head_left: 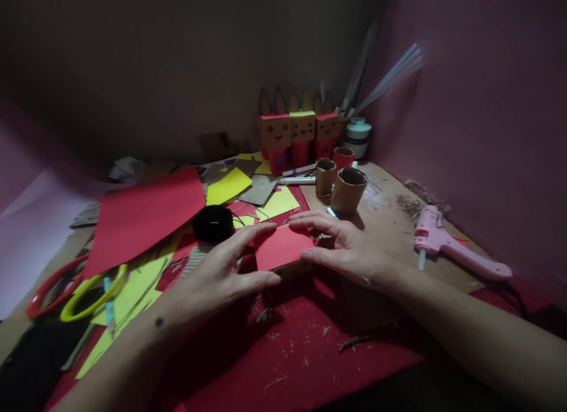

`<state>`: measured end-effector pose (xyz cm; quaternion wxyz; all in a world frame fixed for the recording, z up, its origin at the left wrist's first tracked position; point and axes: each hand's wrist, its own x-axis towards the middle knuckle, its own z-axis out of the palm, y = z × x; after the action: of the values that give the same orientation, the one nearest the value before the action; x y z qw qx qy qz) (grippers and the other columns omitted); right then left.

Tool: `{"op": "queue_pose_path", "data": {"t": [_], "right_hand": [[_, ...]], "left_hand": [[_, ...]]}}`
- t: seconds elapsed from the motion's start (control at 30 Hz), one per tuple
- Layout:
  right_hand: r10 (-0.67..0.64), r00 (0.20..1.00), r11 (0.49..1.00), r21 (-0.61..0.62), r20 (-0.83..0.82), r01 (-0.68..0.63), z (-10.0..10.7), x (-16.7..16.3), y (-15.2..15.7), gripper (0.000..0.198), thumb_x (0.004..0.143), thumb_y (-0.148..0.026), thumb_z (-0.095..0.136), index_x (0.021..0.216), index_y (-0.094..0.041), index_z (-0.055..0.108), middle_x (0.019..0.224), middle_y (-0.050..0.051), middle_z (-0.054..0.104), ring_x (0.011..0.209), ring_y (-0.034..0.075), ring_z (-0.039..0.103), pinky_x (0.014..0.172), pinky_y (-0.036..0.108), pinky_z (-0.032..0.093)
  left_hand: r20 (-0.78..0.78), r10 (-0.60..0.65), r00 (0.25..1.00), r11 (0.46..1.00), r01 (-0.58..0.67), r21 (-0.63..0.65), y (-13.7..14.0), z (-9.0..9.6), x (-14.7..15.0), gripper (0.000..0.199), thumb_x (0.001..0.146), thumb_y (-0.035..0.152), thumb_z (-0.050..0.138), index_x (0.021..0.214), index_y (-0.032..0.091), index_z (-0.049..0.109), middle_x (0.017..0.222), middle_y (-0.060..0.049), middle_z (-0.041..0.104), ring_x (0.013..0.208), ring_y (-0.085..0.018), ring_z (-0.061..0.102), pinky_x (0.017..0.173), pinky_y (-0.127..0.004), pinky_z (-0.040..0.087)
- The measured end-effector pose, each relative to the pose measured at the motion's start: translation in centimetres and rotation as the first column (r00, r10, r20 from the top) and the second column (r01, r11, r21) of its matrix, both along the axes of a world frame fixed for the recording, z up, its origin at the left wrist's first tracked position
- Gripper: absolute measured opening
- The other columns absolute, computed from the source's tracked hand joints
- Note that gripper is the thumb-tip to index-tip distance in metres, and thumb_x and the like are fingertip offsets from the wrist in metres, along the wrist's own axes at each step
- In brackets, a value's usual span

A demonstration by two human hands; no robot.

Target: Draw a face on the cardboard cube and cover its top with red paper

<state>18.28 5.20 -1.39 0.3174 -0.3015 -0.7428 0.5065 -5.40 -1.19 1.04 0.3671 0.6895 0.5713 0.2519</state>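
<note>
A small cardboard box (283, 249) with a red paper top lies between my hands, above the red table surface. My left hand (234, 258) grips its left side, with the thumb at the near edge and the fingers at the far left corner. From the right, my right hand (339, 246) holds it too, fingers along the far edge and thumb on the near right corner. Just beyond my left hand sits a roll of black cord (213, 223). Brown cardboard cups (349, 191) stand beyond my right hand.
Three box-headed cardboard figures (277, 131) stand at the back beside a pale green jar (357, 137). A pink glue gun (456, 246) lies at right. Red paper (146, 217) overlaps yellow-and-red-handled scissors (73, 305) at left. Cardboard scraps litter the red surface (310, 365).
</note>
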Motion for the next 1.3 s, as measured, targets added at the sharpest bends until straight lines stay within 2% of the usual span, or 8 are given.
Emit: {"op": "queue_pose_path", "data": {"t": [0.2,0.37,0.5,0.6,0.87,1.03,1.17,1.3], "right_hand": [[-0.006,1.0,1.0,-0.016,-0.004,0.006,-0.1,-0.2,-0.1,0.032,0.082,-0.024,0.071,0.114,-0.021,0.069,0.139,0.009,0.059,0.125,0.028,0.056,0.092,0.043,0.051],[0.002,1.0,1.0,-0.014,0.004,-0.002,0.1,-0.2,-0.1,0.028,0.083,-0.024,0.07,0.111,-0.02,0.069,0.137,0.01,0.06,0.125,0.028,0.057,0.091,0.043,0.051],[0.011,1.0,1.0,-0.018,0.004,-0.011,0.2,-0.1,-0.2,0.033,0.083,-0.025,0.07,0.115,-0.019,0.068,0.139,0.011,0.059,0.125,0.028,0.056,0.091,0.043,0.051],[0.009,1.0,1.0,-0.012,0.005,-0.009,0.2,0.0,-0.3,0.036,0.084,-0.024,0.068,0.119,-0.019,0.067,0.139,0.011,0.058,0.127,0.028,0.055,0.094,0.045,0.05],[-0.001,1.0,1.0,-0.006,0.004,0.001,0.1,0.1,-0.3,0.038,0.082,-0.025,0.07,0.12,-0.019,0.067,0.139,0.011,0.06,0.125,0.029,0.057,0.096,0.046,0.052],[-0.012,1.0,1.0,-0.005,-0.002,0.012,0.1,0.1,-0.4,0.039,0.082,-0.025,0.071,0.12,-0.021,0.067,0.138,0.01,0.061,0.122,0.028,0.059,0.097,0.046,0.053],[-0.015,1.0,1.0,0.004,0.007,0.015,0.3,0.1,-0.6,0.039,0.082,-0.025,0.072,0.121,-0.023,0.067,0.137,0.009,0.062,0.121,0.027,0.06,0.098,0.046,0.054],[-0.021,0.999,1.0,0.011,0.026,0.021,0.4,0.1,-0.6,0.039,0.082,-0.024,0.072,0.12,-0.023,0.066,0.136,0.009,0.062,0.117,0.027,0.062,0.094,0.044,0.056]], "left_hand": [[-0.148,0.024,0.989,0.993,-0.007,0.119,-0.3,-0.2,0.5,0.068,0.085,0.054,0.067,0.143,0.02,0.053,0.149,-0.011,0.057,0.135,-0.031,0.054,0.113,-0.046,0.045],[-0.169,0.016,0.986,0.993,0.005,0.121,-0.3,-0.2,0.2,0.066,0.087,0.055,0.067,0.144,0.024,0.053,0.15,-0.008,0.058,0.135,-0.03,0.055,0.111,-0.045,0.048],[-0.183,0.024,0.983,0.993,-0.001,0.121,-0.4,-0.1,0.2,0.066,0.086,0.056,0.067,0.143,0.026,0.054,0.151,-0.007,0.057,0.136,-0.031,0.054,0.111,-0.047,0.048],[-0.164,0.041,0.986,0.996,-0.026,0.09,-0.5,-0.1,0.2,0.069,0.083,0.058,0.068,0.142,0.025,0.054,0.151,-0.008,0.057,0.137,-0.034,0.054,0.111,-0.049,0.048],[-0.135,0.043,0.99,0.997,-0.033,0.074,-0.3,-0.1,-0.1,0.087,0.078,0.057,0.074,0.15,0.023,0.041,0.154,-0.013,0.053,0.143,-0.036,0.047,0.117,-0.052,0.042],[-0.197,0.047,0.979,0.996,-0.03,0.088,-0.4,0.4,-0.5,0.079,0.078,0.062,0.072,0.143,0.024,0.051,0.149,-0.015,0.058,0.136,-0.041,0.053,0.11,-0.058,0.048],[-0.163,0.03,0.986,0.991,-0.009,0.131,-0.3,0.2,-0.7,0.066,0.082,0.062,0.07,0.136,0.025,0.058,0.138,-0.013,0.065,0.124,-0.037,0.063,0.101,-0.052,0.056],[-0.159,0.048,0.986,0.987,-0.022,0.161,-0.3,-0.3,-1.0,0.065,0.082,0.063,0.071,0.135,0.027,0.06,0.135,-0.01,0.068,0.12,-0.035,0.065,0.098,-0.048,0.057]]}}
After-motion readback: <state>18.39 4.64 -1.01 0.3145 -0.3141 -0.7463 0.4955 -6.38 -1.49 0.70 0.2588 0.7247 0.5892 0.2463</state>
